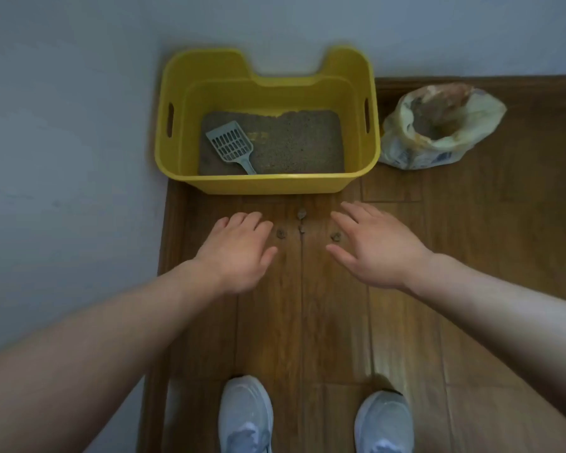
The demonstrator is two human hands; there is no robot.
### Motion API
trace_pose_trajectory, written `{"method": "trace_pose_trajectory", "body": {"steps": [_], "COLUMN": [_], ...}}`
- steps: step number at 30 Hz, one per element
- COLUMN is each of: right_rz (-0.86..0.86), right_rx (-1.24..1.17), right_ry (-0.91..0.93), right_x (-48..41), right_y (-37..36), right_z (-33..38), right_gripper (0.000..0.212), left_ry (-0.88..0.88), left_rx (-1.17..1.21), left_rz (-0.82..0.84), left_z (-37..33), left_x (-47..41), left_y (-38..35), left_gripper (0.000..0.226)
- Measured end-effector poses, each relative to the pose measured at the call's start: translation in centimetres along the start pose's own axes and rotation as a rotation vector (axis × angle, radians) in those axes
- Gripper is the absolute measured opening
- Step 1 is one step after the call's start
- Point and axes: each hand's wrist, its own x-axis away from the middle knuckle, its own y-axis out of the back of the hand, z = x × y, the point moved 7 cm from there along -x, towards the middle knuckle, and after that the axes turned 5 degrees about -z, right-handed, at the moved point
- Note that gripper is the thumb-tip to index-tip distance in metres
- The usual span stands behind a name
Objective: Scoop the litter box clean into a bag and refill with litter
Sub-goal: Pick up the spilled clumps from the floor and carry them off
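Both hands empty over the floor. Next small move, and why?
Probably reach the left hand into the yellow litter box and grip the scoop by its handle. Both hands are open and empty; the scoop lies on the litter, handle toward the near wall, nearer the left than the right hand.

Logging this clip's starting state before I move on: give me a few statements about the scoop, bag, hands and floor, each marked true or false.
1. The scoop lies inside the yellow litter box. True.
2. The left hand grips the scoop. False: it is open and holds nothing.
3. The bag stands open on the floor, to the right of the box. True.
4. The right hand holds the bag. False: it is open, apart from the bag.
5. Small clumps lie on the floor in front of the box. True.
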Motion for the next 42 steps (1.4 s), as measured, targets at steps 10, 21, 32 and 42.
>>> {"method": "trace_pose_trajectory", "body": {"steps": [10, 21, 32, 42], "right_rz": [0.001, -0.014, -0.035, -0.145], "right_rx": [0.091, -0.053, -0.193, -0.281], "right_ry": [0.124, 0.019, 0.041, 0.124], "right_x": [-6.9, -10.2, -11.6, -13.4], "right_y": [-10.4, -15.0, -16.1, -15.2], "right_z": [-4.0, -8.0, -8.4, -5.4], "right_gripper": [0.066, 0.052, 0.035, 0.035], "left_ry": [-0.175, -0.071, -0.120, 0.142], "left_rx": [-0.098, -0.037, 0.045, 0.239], "left_rz": [0.009, -0.061, -0.083, -0.191], "left_z": [1.9, 4.1, 2.9, 8.2], "left_x": [-9.1, -12.7, -14.2, -11.9], "left_y": [-9.5, -13.1, -14.1, -11.9], "left_gripper": [0.055, 0.051, 0.034, 0.015]}}
